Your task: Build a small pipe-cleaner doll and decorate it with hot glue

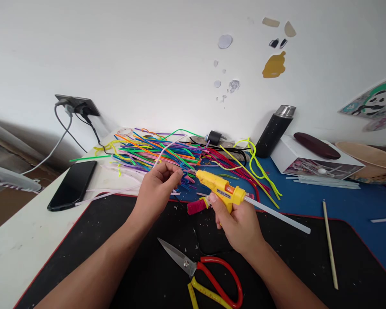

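My right hand grips a yellow hot glue gun. A long translucent glue stick sticks out of its back. The gun's nozzle points left, at a small curled blue pipe cleaner pinched in the fingertips of my left hand. Nozzle and blue piece are close together; whether they touch I cannot tell. A pale pipe cleaner rises behind my left hand, and its lower end is hidden. Below the gun lies a dark pink wrapped piece with a yellow end.
A heap of coloured pipe cleaners lies along the wall. Red-and-yellow-handled scissors rest on the black mat. A phone is at left; a black flask, white drawer box and thin stick are at right.
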Demonstrator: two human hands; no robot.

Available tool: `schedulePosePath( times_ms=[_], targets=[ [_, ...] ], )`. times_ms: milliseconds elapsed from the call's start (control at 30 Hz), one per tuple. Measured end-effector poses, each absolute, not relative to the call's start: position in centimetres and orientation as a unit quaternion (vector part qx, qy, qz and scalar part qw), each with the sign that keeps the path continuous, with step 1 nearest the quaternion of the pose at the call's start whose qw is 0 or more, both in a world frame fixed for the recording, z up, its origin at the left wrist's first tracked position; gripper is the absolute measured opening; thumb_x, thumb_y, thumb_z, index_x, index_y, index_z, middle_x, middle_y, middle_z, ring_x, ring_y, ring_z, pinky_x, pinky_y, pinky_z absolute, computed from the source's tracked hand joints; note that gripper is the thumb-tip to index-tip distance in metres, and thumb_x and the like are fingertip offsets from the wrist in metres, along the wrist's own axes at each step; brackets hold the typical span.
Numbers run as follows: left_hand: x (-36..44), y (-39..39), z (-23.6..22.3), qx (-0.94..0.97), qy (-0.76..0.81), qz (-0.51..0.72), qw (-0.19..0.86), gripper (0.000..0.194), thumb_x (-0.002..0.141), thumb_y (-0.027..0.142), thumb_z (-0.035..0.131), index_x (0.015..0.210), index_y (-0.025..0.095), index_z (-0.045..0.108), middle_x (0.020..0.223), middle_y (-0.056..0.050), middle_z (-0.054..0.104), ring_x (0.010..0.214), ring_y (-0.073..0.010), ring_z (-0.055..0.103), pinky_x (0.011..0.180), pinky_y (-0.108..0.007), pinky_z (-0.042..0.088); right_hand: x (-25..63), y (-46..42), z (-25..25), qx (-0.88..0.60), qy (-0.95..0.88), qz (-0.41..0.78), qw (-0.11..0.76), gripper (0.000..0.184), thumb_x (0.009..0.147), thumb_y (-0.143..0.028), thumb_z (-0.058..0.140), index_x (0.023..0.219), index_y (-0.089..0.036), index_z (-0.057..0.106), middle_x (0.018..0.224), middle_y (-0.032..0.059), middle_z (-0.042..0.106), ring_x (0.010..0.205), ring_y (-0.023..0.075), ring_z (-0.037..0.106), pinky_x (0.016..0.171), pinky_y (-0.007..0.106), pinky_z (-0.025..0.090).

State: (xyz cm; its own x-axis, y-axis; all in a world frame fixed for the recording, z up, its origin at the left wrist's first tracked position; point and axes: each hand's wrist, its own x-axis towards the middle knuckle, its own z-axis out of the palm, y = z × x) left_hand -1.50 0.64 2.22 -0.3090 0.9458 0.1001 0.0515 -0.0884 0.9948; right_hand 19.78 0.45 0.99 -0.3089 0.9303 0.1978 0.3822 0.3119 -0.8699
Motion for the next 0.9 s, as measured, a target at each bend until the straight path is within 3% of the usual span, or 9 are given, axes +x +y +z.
schedulePosePath(
  times_ms=[233,500,900],
  targets=[
    [-1.4,0.53,2.4,0.453,0.557,0.586,0.376,0.023,0.086,0.039,0.078,0.08,0.02,0.066,0.073,0.003,0.062,0.068,-0.0137,0.057,0.066,-0.026,0.044,19.71,0.28,0.98,-0.449,-0.726,0.372,0.365,0.044,0.105,-0.057,0.053,0.081,-0.021,0.061,0.057,-0.0027,0.054,0.047,0.0142,0.055,0.045,0.025,0.043],
    [-1.21,0.51,2.7,0.462,0.568,0.574,0.367,0.024,0.085,0.04,0.077,0.079,0.02,0.065,0.07,0.003,0.06,0.065,-0.0141,0.055,0.063,-0.026,0.043,19.58,0.28,1.58,-0.45,-0.74,0.345,0.362,0.046,0.105,-0.052,0.053,0.069,-0.024,0.05,0.051,-0.0037,0.049,0.045,0.0144,0.054,0.043,0.024,0.04],
    [-1.14,0.41,2.94,0.471,0.579,0.567,0.348,0.024,0.085,0.04,0.076,0.077,0.021,0.065,0.068,0.003,0.06,0.063,-0.0146,0.055,0.062,-0.027,0.043,19.67,0.16,1.73,-0.461,-0.747,0.333,0.344,0.05,0.106,-0.058,0.05,0.068,-0.025,0.053,0.047,-0.0015,0.052,0.047,0.0175,0.057,0.045,0.027,0.04]
  ],
)
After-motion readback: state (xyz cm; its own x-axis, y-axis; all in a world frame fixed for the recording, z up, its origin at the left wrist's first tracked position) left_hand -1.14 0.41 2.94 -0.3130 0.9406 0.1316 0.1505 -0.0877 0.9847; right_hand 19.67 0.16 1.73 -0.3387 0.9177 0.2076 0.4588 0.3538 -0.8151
